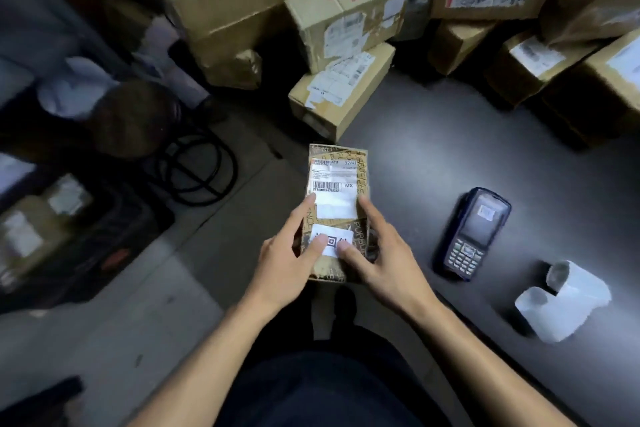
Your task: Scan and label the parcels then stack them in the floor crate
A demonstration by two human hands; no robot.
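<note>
A small brown printed parcel is held in front of me over the table's left edge. My left hand grips its left side and my right hand grips its right side. Both thumbs press on a small white label stuck on the near part of its top. A larger shipping label with a barcode covers the far part. The handheld scanner lies on the dark table to the right. The dark floor crate sits at the left with parcels inside.
Many cardboard boxes are piled along the far side of the table. Two white label rolls lie at the right, near the scanner. Black cables coil on the floor by the crate. My legs are below.
</note>
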